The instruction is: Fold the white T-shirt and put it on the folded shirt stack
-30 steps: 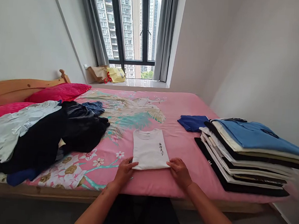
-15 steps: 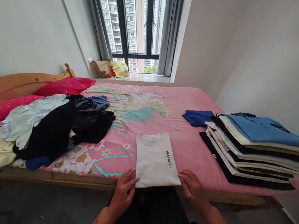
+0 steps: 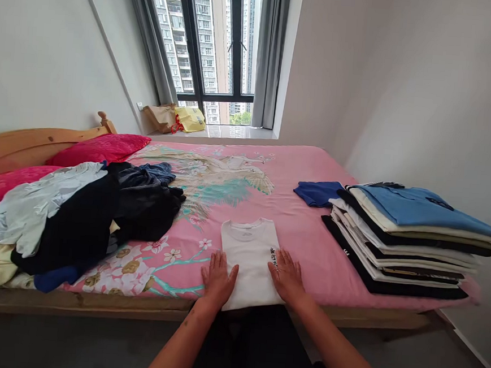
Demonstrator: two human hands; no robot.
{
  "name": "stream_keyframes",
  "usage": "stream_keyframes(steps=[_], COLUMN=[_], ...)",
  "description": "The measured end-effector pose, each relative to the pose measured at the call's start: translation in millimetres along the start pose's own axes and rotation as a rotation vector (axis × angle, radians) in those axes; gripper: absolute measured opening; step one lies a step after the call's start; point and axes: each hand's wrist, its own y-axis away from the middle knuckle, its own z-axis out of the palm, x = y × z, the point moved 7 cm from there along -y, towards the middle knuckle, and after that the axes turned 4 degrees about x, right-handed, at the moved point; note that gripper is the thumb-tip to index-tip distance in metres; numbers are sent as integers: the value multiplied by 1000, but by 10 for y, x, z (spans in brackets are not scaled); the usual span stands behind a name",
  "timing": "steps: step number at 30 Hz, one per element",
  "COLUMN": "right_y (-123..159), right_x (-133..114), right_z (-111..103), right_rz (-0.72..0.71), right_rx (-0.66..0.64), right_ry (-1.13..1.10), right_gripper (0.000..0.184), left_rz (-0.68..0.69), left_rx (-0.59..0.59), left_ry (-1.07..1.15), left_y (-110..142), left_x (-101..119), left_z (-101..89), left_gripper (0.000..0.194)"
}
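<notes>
A white T-shirt (image 3: 249, 272), folded into a neat rectangle with its collar away from me, lies at the near edge of the bed. Dark lettering runs down its right side, partly covered by my fingers. Flat on the shirt's left edge rests my left hand (image 3: 220, 278), fingers stretched out and thumb on the cloth. My right hand (image 3: 286, 273) lies open over the right edge, with its fingers beside the lettering. Neither hand grips anything.
To the left is a loose heap of clothes (image 3: 77, 210) by red pillows (image 3: 99, 148). On the right stands a tall stack of folded clothes (image 3: 402, 247), with a folded blue garment (image 3: 318, 193) beside it. Paper and yellow bags (image 3: 190, 119) sit on the windowsill.
Both hands have moved from the shirt's lower corners up along its sides and now lie flat. The fingers have straightened. The view has shifted slightly right.
</notes>
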Motion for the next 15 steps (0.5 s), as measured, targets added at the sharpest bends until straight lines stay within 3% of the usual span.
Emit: stream_keyframes(steps=[3,5,8,11,13,15], right_y=[-95,-203,-436,-646,-755,-844], right_x=[-250,-357,-214,15,8,-89], right_z=[-135,-90,77,121,82,95], right_rz=[-166,-243,-118,89,76,-34], right_rx=[54,3,-112,-83,2,18], right_ry=[-5,8,44,62,59,49], right_gripper=[57,57,59,60,58,57], left_rz=[201,300,223,65,64,156], left_rx=[35,-3,-102,-36,53,72], left_ry=[33,22,-1,-17,-28,-38], left_y=[-113,-227,-474,-720,-840,-927], left_x=[246,358,254,57,39,107], left_z=[-79,-58,32,-6,-70,-72], left_gripper=[58,57,60,60,57,55])
